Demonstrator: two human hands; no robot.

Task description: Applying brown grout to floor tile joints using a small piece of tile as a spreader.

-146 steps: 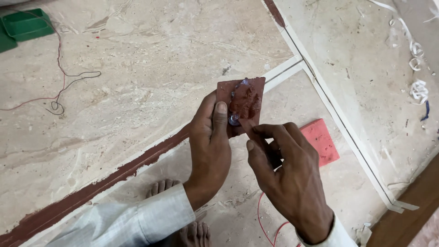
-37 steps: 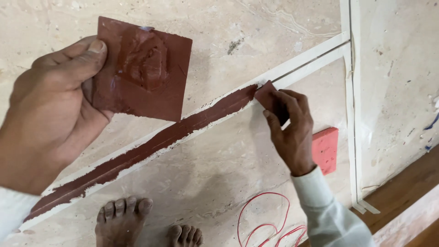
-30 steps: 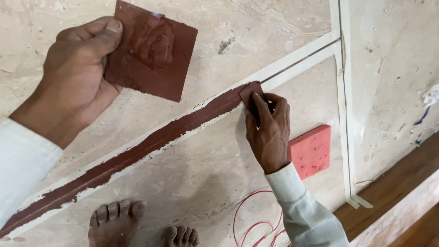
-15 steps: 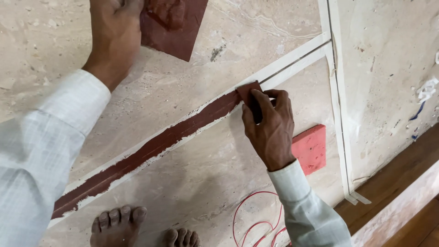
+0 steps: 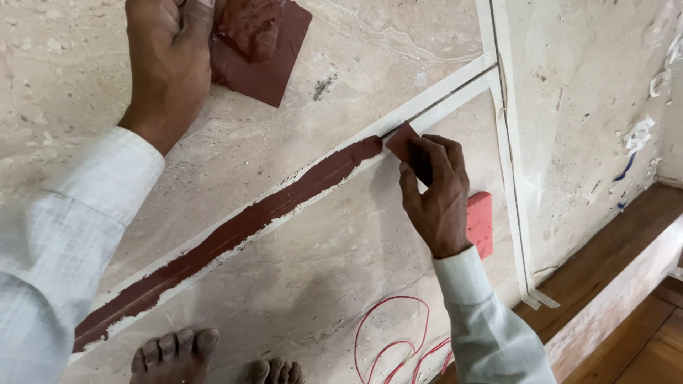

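Observation:
My left hand (image 5: 167, 67) grips a square reddish-brown board (image 5: 274, 60) with a lump of brown paste (image 5: 245, 28) on it, held over the marble floor at the top. My right hand (image 5: 434, 195) pinches a small brown scraper (image 5: 402, 144) whose edge rests at the upper end of a brown filled joint (image 5: 235, 231). That joint runs diagonally between two strips of white tape (image 5: 441, 96) on the beige marble slabs (image 5: 284, 163).
A red square pad (image 5: 480, 224) lies just right of my right wrist. A loop of red cord (image 5: 388, 345) lies near my bare feet (image 5: 178, 355). A second taped joint (image 5: 509, 156) runs up the right. A wooden step (image 5: 612, 270) borders the lower right.
My left hand has lifted the board from mid-frame to the top edge. My right hand has kept the scraper at the joint's upper end, pushing the paste slightly further along the taped gap.

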